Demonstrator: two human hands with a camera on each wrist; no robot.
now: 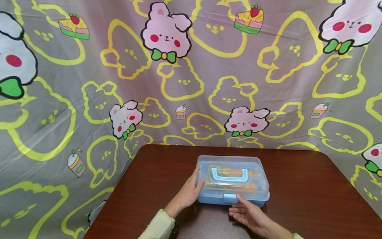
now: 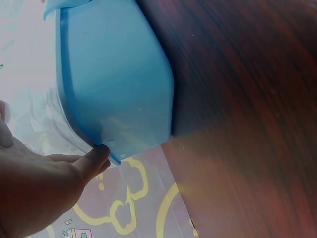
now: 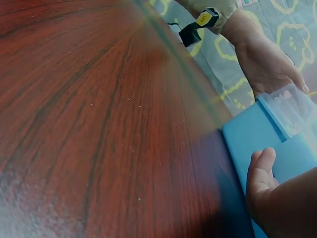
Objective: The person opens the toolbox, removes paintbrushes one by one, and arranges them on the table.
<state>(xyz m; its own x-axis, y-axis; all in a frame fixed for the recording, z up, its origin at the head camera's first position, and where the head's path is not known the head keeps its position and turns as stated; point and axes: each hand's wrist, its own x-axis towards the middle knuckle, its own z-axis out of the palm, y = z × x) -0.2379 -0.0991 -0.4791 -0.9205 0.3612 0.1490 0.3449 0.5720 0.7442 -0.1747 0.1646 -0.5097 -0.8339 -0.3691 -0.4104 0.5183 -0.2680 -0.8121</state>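
Observation:
A plastic case (image 1: 209, 199) with a blue base and a clear lid stands closed on the table. A light blue handle (image 1: 229, 179) lies on its lid, and a blue latch (image 1: 229, 198) sits at the front. Orange and yellowish items (image 1: 232, 172) show through the lid, their kind unclear. My left hand (image 1: 187, 192) rests along the case's left side with its fingers extended; in the left wrist view a fingertip touches the rim. My right hand (image 1: 250, 215) is at the front, thumb by the latch's right end, other fingers loosely bent below and holding nothing.
The dark red-brown wooden table (image 1: 304, 186) reaches back to a grey curtain (image 1: 209, 73) printed with yellow outlines and white rabbits. The curtain also hangs along the left and right sides. A small black and yellow device (image 3: 200, 27) is on the left wrist.

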